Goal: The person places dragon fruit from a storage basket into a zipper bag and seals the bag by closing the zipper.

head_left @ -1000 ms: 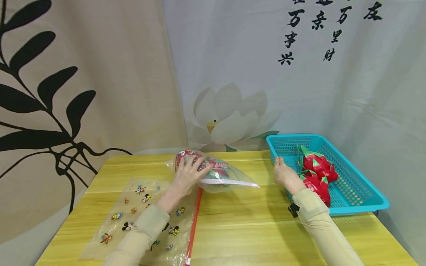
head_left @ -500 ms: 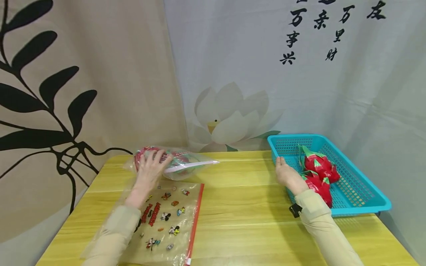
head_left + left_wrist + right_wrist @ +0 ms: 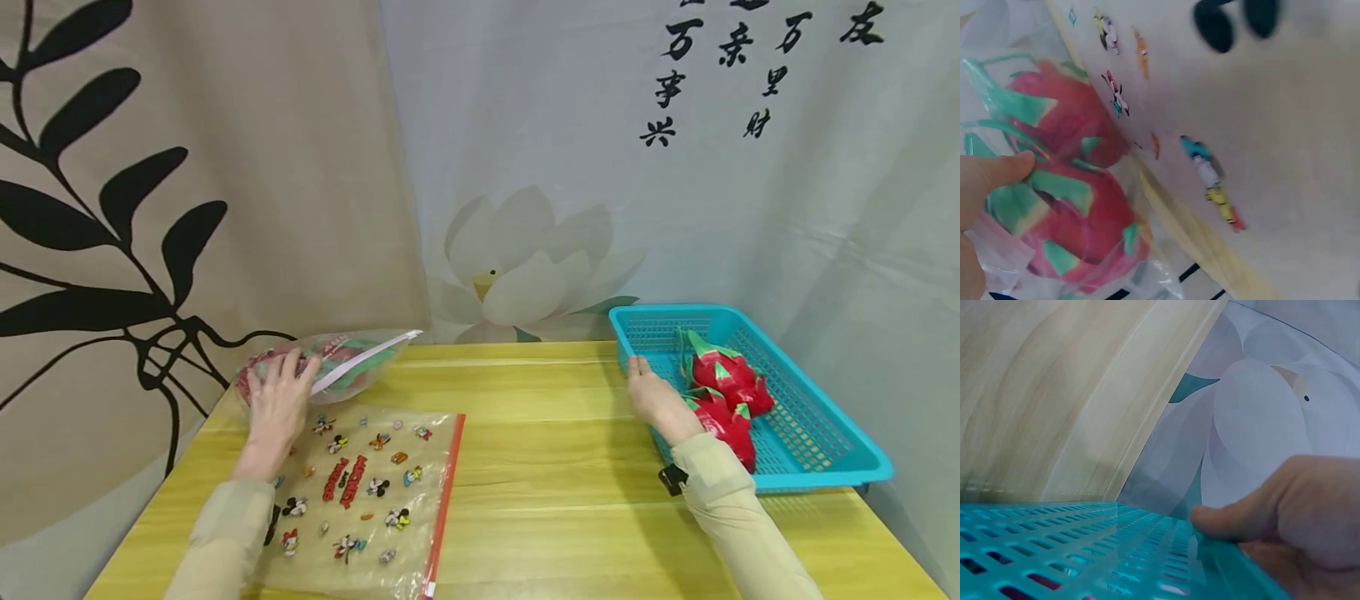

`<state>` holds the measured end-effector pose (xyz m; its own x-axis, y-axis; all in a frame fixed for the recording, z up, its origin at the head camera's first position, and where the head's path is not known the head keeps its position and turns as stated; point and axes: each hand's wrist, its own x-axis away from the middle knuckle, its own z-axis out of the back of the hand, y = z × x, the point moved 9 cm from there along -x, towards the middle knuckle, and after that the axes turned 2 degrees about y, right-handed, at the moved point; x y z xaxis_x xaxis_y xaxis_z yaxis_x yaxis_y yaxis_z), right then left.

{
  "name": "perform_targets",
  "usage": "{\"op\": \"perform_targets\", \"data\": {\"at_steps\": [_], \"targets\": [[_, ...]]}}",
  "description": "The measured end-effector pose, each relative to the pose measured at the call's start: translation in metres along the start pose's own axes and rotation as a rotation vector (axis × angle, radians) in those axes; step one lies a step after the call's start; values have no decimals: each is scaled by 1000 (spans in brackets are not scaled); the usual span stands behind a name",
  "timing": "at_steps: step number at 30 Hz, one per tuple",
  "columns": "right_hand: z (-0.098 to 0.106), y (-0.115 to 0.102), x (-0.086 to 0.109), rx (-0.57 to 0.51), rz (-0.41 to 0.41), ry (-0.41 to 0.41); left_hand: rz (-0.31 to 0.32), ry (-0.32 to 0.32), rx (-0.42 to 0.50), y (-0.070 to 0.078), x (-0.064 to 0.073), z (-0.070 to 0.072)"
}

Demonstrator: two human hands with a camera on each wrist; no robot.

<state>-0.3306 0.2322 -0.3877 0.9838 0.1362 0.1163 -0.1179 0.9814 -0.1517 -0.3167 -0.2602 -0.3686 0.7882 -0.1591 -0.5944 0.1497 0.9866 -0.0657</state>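
Note:
My left hand (image 3: 277,404) grips a clear zip bag (image 3: 367,371) at the back left of the table, fingers spread over one end. Inside it, the left wrist view shows two red dragon fruits (image 3: 1094,222) with green scales, my thumb (image 3: 1013,167) pressing on them through the plastic. Flat below my left forearm lies a larger printed zip bag (image 3: 345,517) with a red closure strip. My right hand (image 3: 660,404) pinches the left rim of a blue plastic basket (image 3: 813,481), thumb over the edge. Two more dragon fruits (image 3: 727,383) sit in that basket.
The wooden table (image 3: 540,475) has its back edge against a printed curtain (image 3: 525,125). The basket stands at the right end of the table, and the bag of fruit sits close to the back left corner.
My left hand has carried the clear bag of dragon fruits leftward, from the middle back to the back left, uncovering more of the printed bag. The right hand stays at the basket rim.

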Motion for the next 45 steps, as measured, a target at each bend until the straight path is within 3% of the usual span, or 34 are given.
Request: {"op": "perform_targets", "data": {"at_steps": [8,13,19,30,34,41,45], "targets": [[3,4,-1,25,6,39,8,-164,-51,5,6,-11],[1,2,-1,10,6,25,25,-264,-12,10,16,-16],[1,1,0,15,4,26,14,-380,65,28,33,-12],[-1,4,-2,2,-5,13,-6,-421,99,69,57,1],[0,4,-2,0,-4,13,17,-464,88,93,64,3],[-1,5,-3,8,-9,12,-11,-491,85,156,78,4],[-2,5,-3,8,-7,10,-23,-576,101,182,89,-3]]}}
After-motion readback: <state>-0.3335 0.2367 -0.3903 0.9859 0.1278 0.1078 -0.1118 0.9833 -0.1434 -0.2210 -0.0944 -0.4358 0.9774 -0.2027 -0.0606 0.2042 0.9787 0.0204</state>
